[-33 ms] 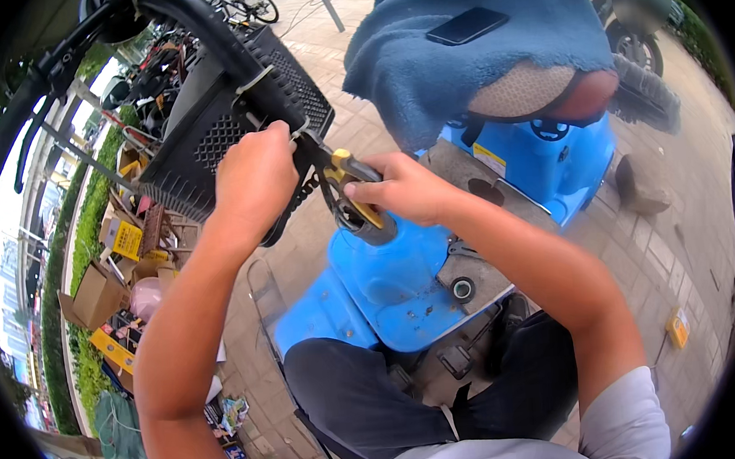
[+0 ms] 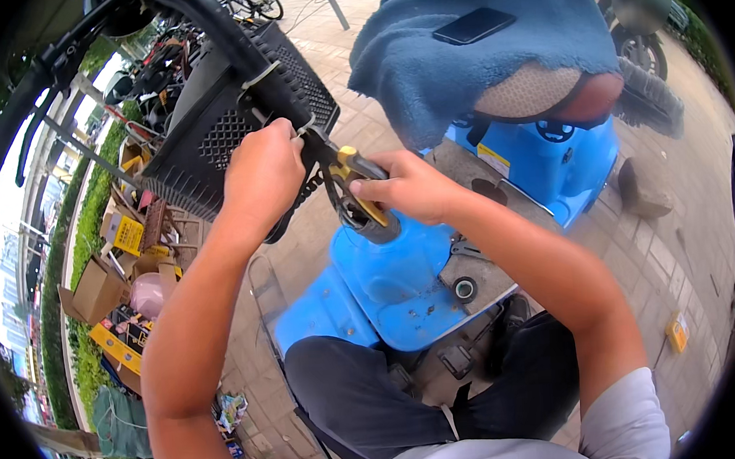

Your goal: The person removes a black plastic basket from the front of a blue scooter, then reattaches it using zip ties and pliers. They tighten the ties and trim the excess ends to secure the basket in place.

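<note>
My right hand (image 2: pixel 411 186) is wrapped round a pair of pliers (image 2: pixel 372 212) with yellow and black handles, held against the lower part of a black handlebar stem (image 2: pixel 279 92). My left hand (image 2: pixel 265 173) is closed beside the stem, just above the pliers. Whatever its fingers grip is hidden. Near its fingertips a pale cable tie (image 2: pixel 305 127) circles the stem, and another tie sits higher up. Dark cables run down the stem beside the pliers. At its foot is the blue body (image 2: pixel 391 266) of a small electric scooter.
A black basket (image 2: pixel 211 151) hangs in front of the stem. A blue towel (image 2: pixel 408 67) covers the seat, with a phone (image 2: pixel 475 26) on top. On the footboard lie a black ring (image 2: pixel 464 288) and a metal tool. Cardboard boxes (image 2: pixel 98 292) are piled at left; a stone (image 2: pixel 644 187) lies right.
The whole view has shifted very slightly. Both hands and the pliers keep their places at the stem.
</note>
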`<control>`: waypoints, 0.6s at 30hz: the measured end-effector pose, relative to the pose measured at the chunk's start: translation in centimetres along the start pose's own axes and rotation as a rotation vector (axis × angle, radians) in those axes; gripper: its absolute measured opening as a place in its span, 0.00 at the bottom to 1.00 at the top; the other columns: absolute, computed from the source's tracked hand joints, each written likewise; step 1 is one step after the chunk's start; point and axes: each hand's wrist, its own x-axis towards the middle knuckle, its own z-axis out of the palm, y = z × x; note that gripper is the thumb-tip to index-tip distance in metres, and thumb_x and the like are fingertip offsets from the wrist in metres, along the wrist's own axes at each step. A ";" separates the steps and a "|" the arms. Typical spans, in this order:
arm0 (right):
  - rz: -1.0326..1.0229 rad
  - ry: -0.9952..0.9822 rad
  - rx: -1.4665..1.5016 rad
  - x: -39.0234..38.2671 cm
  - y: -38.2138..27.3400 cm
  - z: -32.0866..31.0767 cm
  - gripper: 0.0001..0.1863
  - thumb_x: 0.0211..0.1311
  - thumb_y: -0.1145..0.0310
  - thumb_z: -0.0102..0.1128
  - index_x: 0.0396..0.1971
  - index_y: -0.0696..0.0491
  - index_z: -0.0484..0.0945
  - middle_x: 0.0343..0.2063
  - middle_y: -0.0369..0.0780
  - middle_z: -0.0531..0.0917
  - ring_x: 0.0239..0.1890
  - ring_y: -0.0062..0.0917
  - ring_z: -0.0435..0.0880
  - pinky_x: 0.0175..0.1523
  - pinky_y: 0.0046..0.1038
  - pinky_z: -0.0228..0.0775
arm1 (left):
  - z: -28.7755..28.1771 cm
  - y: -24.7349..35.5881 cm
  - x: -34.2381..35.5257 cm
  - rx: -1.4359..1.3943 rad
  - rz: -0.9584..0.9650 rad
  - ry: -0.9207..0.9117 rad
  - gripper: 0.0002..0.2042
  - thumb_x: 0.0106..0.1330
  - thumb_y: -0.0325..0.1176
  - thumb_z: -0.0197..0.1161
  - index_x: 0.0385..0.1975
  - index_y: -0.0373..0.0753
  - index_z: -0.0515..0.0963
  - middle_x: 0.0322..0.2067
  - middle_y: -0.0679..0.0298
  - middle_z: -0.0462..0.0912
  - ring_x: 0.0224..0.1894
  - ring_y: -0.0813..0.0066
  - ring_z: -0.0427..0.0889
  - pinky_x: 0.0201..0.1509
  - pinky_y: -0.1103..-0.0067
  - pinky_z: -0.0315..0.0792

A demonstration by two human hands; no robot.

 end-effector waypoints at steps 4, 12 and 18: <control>-0.050 -0.037 0.082 0.3 0.6 -0.1 0.12 0.63 0.66 0.61 0.37 0.61 0.78 0.25 0.36 0.79 0.28 0.17 0.75 0.32 0.25 0.67 | 1.8 1.0 -1.2 -1.097 -0.536 -0.074 0.10 0.70 0.33 0.54 0.34 0.30 0.73 0.19 0.61 0.77 0.11 0.86 0.63 0.13 0.85 0.55; -0.012 -0.033 0.093 0.1 0.4 -0.4 0.14 0.63 0.65 0.61 0.37 0.62 0.78 0.28 0.34 0.79 0.32 0.15 0.74 0.37 0.22 0.68 | 5.8 2.6 -2.2 -1.588 -0.618 0.285 0.08 0.68 0.31 0.56 0.32 0.32 0.75 0.20 0.62 0.77 0.13 0.86 0.63 0.16 0.87 0.56; 0.048 0.001 -0.033 0.0 -0.4 -0.6 0.16 0.62 0.65 0.63 0.41 0.63 0.77 0.32 0.37 0.80 0.34 0.16 0.75 0.41 0.21 0.69 | 7.1 1.8 -2.6 -1.479 -0.554 0.317 0.09 0.68 0.31 0.56 0.33 0.30 0.77 0.20 0.66 0.77 0.21 0.85 0.71 0.25 0.84 0.65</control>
